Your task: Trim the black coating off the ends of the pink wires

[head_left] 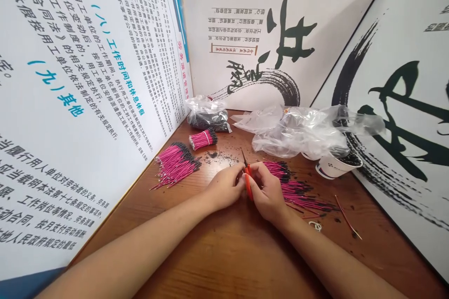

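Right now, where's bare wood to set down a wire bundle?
Bare wood lies between the left forearm and right forearm. Crowded beyond the left hand and right hand: pink wires, black clippings, plastic bags, a paper cup.

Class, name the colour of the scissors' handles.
Orange-red handles, best seen in the head view.

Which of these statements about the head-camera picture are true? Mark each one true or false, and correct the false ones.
1. Orange-handled scissors sit between the left hand and right hand, blades pointing away from the person. True.
2. A white paper cup stands left of the hands. False: it stands to their right, by crumpled clear plastic film.
3. Black snippets lie scattered on the brown wooden table. True.
4. The clear plastic bag at the back is empty. False: it holds dark contents.
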Action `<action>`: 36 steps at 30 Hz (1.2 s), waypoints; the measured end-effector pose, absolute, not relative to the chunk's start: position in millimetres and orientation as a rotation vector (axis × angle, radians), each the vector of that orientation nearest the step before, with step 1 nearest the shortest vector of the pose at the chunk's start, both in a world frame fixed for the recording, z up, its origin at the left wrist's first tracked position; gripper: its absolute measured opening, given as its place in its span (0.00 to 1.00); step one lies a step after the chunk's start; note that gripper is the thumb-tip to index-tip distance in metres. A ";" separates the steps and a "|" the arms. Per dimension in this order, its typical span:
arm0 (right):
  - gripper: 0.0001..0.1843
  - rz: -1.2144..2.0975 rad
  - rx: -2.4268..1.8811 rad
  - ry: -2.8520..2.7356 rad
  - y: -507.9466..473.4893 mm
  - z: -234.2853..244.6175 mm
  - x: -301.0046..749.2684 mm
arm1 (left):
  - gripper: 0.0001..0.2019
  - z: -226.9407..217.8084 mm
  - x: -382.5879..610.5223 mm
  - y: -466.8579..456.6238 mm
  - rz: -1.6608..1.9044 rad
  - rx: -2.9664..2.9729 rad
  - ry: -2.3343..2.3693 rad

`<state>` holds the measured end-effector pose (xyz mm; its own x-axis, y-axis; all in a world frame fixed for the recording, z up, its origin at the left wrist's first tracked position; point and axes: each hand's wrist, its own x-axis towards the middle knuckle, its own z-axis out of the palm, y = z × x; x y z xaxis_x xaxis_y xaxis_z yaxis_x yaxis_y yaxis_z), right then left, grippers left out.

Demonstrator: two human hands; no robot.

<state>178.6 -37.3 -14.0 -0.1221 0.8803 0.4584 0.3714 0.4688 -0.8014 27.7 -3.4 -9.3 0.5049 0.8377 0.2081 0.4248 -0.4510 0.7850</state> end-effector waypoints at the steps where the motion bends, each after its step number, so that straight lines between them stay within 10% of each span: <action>1: 0.05 0.641 -1.081 -1.702 -37.0 -14.5 178.7 | 0.07 -10.4 27.2 -2.1 0.814 2.028 1.042; 36: 0.07 0.496 -1.209 -1.725 -31.2 -12.1 176.6 | 0.03 -7.2 15.5 15.6 1.160 1.786 1.053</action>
